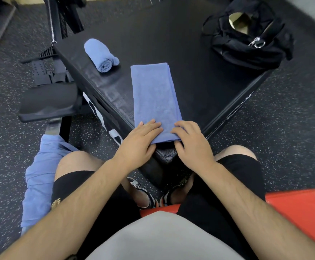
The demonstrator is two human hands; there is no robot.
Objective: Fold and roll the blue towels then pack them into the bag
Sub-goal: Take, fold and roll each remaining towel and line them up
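A blue towel (154, 94), folded into a long narrow strip, lies on the black padded box (199, 76) and runs away from me. My left hand (140, 141) and my right hand (192, 143) both grip its near end at the box corner, fingers on top and thumbs under the edge. A rolled blue towel (101, 55) rests on the box at the far left. The black bag (246, 34) sits open at the box's far right corner. Several more blue towels (40, 177) hang in a pile beside my left knee.
I sit on a red padded bench (301, 212) with my knees against the box corner. A black gym seat (50, 102) and machine frame (59, 17) stand to the left. Speckled rubber floor (293, 119) surrounds the box.
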